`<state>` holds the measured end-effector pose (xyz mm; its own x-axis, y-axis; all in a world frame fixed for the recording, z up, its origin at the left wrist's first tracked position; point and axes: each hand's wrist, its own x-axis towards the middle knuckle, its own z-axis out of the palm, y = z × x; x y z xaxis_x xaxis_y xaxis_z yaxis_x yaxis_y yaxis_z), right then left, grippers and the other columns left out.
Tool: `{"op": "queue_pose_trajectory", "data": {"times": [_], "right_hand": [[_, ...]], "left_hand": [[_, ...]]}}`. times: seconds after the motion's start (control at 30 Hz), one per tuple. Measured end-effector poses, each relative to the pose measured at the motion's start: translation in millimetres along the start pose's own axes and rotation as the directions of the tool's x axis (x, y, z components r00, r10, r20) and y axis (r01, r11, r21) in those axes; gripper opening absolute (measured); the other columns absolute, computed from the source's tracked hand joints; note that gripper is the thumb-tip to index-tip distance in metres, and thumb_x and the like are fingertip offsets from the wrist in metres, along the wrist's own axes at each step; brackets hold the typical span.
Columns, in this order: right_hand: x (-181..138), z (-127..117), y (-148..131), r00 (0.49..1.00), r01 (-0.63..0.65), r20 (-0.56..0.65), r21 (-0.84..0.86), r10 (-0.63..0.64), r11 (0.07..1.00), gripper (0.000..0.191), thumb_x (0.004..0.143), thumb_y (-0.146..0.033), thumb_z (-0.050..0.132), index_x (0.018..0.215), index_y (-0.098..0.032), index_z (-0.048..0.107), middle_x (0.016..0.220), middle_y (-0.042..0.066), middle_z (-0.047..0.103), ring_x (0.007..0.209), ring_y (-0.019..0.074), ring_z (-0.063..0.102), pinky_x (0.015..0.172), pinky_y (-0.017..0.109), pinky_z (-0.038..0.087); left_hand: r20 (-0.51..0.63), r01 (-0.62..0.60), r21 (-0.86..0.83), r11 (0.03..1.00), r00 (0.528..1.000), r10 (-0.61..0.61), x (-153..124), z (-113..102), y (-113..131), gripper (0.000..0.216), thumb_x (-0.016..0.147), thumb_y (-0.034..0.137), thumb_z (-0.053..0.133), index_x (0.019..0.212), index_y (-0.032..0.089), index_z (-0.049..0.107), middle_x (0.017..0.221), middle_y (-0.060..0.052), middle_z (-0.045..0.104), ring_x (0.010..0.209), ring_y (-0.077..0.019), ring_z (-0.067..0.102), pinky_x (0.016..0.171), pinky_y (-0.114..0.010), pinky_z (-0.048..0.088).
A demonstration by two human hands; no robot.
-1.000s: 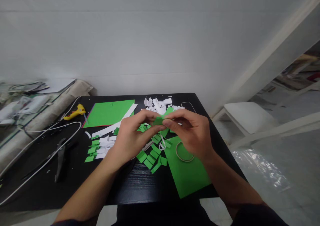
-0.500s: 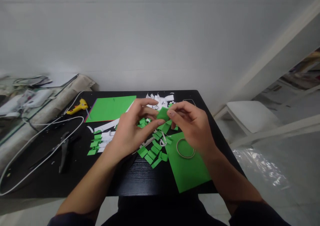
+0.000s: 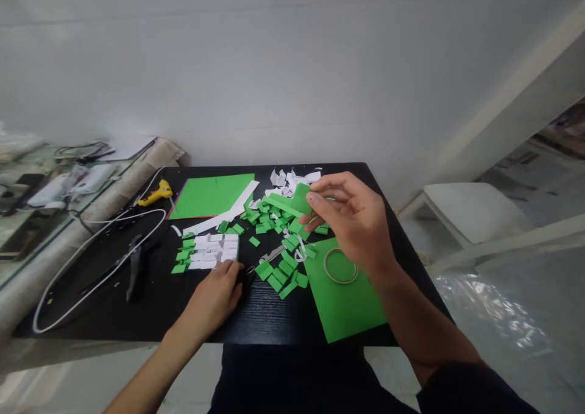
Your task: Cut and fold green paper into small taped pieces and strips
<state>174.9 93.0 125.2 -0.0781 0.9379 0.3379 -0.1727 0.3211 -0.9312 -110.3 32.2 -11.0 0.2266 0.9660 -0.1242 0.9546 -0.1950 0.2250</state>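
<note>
My right hand [image 3: 354,219] is raised over the table, thumb and forefinger pinching a green paper piece [image 3: 300,199]. My left hand [image 3: 214,298] rests low on the table with curled fingers. Its fingertips are at the lower right corner of a block of folded white and green paper pieces [image 3: 212,250]; what they hold, if anything, is hidden. Just right of that hand lie scissors [image 3: 272,255], their grey blades partly under paper. Small folded green pieces [image 3: 281,271] are heaped between my hands.
A green sheet [image 3: 342,316] bears a tape ring [image 3: 340,281] at right. Another green sheet [image 3: 210,194] lies at the back left, beside a yellow glue gun [image 3: 158,193]. White scraps [image 3: 286,182] lie at the back. Black-handled pliers [image 3: 134,267] and a white cable [image 3: 55,274] are at left.
My left hand has let go of the green paper piece and moved down and left to the folded paper block. My right hand still holds the piece in nearly the same place.
</note>
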Motion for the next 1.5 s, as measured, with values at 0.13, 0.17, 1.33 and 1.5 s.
{"op": "queue_pose_trajectory", "data": {"times": [0.13,0.17,1.33,1.5], "right_hand": [[-1,0,-1,1.0,-0.026,0.017,-0.008,0.026,1.0,0.025,0.085,-0.031,0.085,0.105,-0.022,0.072,0.089,0.0,0.077,0.07,0.0187,0.08,0.066,0.031,0.072],[-1,-1,-1,0.999,-0.03,0.021,-0.007,0.03,1.0,0.026,0.084,-0.03,0.085,0.105,-0.022,0.072,0.09,0.001,0.077,0.071,0.019,0.08,0.068,0.033,0.073],[2,-1,6,0.989,0.097,-0.107,-0.027,-0.099,0.995,0.022,0.091,-0.033,0.08,0.105,-0.024,0.066,0.088,-0.002,0.071,0.067,0.0168,0.079,0.064,0.032,0.072],[0,1,7,0.988,0.099,-0.107,-0.073,-0.107,0.992,0.018,0.094,-0.032,0.077,0.107,-0.025,0.067,0.092,0.0,0.073,0.07,0.0177,0.079,0.064,0.033,0.072]], "left_hand": [[0.068,0.025,0.078,0.997,0.997,-0.03,4,3,5,0.024,0.096,0.02,0.053,0.114,0.012,0.066,0.121,-0.021,0.07,0.111,-0.0372,0.072,0.098,-0.05,0.057],[0.082,0.031,0.082,0.996,0.996,-0.038,5,1,5,0.024,0.097,0.022,0.052,0.113,0.012,0.066,0.12,-0.022,0.07,0.11,-0.0375,0.073,0.097,-0.05,0.057],[-0.289,-0.214,-0.415,0.884,0.953,0.095,-16,-83,56,0.032,0.09,0.052,0.07,0.091,0.023,0.056,0.083,0.0,0.062,0.071,-0.018,0.058,0.064,-0.028,0.049],[-0.405,-0.239,-0.324,0.915,0.909,0.094,-10,-83,71,0.035,0.095,0.048,0.065,0.077,0.023,0.049,0.07,0.003,0.054,0.057,-0.0138,0.047,0.054,-0.026,0.039]]}}
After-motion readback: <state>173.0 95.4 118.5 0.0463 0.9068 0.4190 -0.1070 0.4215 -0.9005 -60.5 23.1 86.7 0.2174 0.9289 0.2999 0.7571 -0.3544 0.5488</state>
